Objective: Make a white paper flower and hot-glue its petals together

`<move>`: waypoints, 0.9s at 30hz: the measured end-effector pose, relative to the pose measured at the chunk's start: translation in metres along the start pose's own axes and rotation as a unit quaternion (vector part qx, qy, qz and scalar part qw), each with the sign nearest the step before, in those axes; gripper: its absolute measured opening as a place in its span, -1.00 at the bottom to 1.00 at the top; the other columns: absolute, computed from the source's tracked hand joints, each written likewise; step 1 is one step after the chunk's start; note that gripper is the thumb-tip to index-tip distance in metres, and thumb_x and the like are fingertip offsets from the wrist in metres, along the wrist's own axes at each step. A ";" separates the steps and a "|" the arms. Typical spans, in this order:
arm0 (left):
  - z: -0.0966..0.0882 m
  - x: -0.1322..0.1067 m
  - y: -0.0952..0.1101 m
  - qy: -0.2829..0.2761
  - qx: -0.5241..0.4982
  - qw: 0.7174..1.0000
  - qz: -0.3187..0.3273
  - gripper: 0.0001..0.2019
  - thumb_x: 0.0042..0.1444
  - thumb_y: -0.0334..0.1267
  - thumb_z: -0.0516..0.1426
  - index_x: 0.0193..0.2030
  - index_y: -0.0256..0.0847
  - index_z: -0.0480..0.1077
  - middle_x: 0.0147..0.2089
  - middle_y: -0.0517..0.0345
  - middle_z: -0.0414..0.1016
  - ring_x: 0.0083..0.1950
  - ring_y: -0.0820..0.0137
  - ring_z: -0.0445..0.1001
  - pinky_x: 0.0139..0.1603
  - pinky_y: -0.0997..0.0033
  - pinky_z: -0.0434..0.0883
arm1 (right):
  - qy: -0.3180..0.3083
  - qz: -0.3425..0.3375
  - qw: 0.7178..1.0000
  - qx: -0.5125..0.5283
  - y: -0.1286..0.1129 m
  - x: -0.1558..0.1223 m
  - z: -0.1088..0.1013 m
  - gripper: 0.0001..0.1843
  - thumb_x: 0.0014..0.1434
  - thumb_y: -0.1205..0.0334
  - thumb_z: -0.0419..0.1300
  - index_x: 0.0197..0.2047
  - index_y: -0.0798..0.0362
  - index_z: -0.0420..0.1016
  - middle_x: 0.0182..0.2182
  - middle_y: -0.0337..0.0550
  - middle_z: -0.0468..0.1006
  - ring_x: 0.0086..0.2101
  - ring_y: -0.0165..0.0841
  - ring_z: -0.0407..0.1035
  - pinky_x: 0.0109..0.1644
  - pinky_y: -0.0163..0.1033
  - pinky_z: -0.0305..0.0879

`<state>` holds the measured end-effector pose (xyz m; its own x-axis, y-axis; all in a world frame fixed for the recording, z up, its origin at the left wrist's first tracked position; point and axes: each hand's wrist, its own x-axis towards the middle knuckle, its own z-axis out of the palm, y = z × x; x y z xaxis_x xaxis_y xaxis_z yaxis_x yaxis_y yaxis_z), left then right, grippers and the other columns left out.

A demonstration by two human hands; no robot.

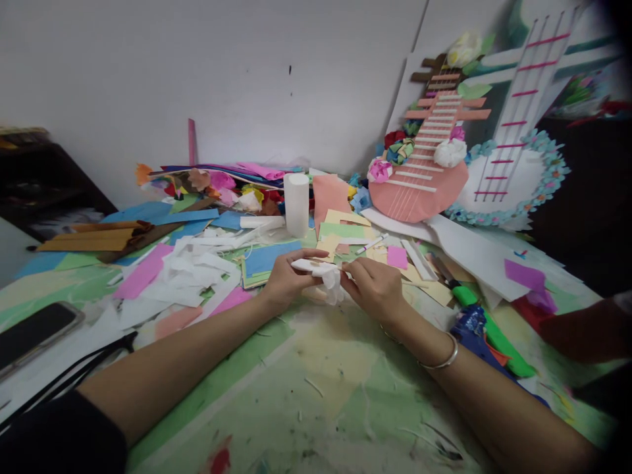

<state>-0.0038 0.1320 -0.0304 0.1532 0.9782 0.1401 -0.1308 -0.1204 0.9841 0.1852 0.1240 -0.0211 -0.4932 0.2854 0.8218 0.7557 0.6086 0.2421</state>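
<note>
A small white paper piece (316, 266), flat on top with a crumpled, thin part hanging at its right end, is held above the middle of the table. My left hand (286, 280) grips its left side, thumb below and index finger stretched over the top. At the right end, my right hand (378, 286) pinches the paper with curled fingers; the exact contact is partly hidden. Just behind my left hand lies a stack of blue and green paper (270, 260). A white cylinder (297, 205) stands upright farther back.
White paper scraps (182, 270) and a phone (37, 336) lie left. To the right are a blue glue gun (471, 329) and a green-handled cutter (506, 342). Paper instrument models, one pink (419, 187) and one white (511, 171), lean at the back right. A pen (372, 243) lies behind my hands.
</note>
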 end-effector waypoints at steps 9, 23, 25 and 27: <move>0.007 -0.004 0.004 0.001 -0.109 0.993 -0.039 -0.62 -0.36 -0.43 0.38 -0.28 -0.24 0.54 -0.35 0.15 0.58 -0.35 0.43 0.48 -0.30 0.49 0.36 | 0.011 -0.061 0.998 -0.028 0.001 0.005 -0.008 -0.92 0.22 0.31 0.16 -0.32 0.10 0.42 -0.57 -0.24 0.46 -0.49 -0.43 0.27 -0.41 -0.26 0.04; 0.006 -0.006 0.007 -0.008 -0.117 0.992 -0.047 -0.68 -0.35 -0.49 0.33 -0.39 -0.24 0.38 -0.54 0.34 0.43 -0.52 0.57 0.29 -0.47 0.56 0.16 | 0.015 -0.087 0.995 -0.053 0.000 0.000 -0.007 -0.95 0.18 0.36 0.18 -0.24 0.10 0.42 -0.54 -0.24 0.46 -0.50 -0.41 0.23 -0.44 -0.21 -0.01; 0.006 -0.005 0.005 -0.011 -0.132 0.990 -0.053 -0.68 -0.33 -0.49 0.33 -0.38 -0.24 0.37 -0.52 0.35 0.43 -0.51 0.58 0.30 -0.46 0.57 0.17 | 0.016 -0.088 0.995 -0.050 0.000 0.000 -0.006 -0.95 0.20 0.38 0.16 -0.23 0.09 0.42 -0.54 -0.24 0.46 -0.50 -0.42 0.22 -0.44 -0.21 -0.01; 0.007 -0.004 0.004 -0.005 -0.135 0.989 -0.054 -0.67 -0.34 -0.48 0.34 -0.39 -0.24 0.37 -0.51 0.35 0.43 -0.50 0.58 0.32 -0.46 0.58 0.19 | 0.012 -0.085 0.995 -0.051 0.001 0.000 -0.005 -0.96 0.21 0.38 0.14 -0.26 0.08 0.41 -0.55 -0.24 0.45 -0.51 -0.42 0.21 -0.43 -0.21 -0.01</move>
<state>0.0015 0.1264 -0.0262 0.1897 0.9811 0.0389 -0.3706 0.0349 0.9282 0.1888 0.1208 -0.0182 -0.6084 0.1664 0.7760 0.7022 0.5685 0.4286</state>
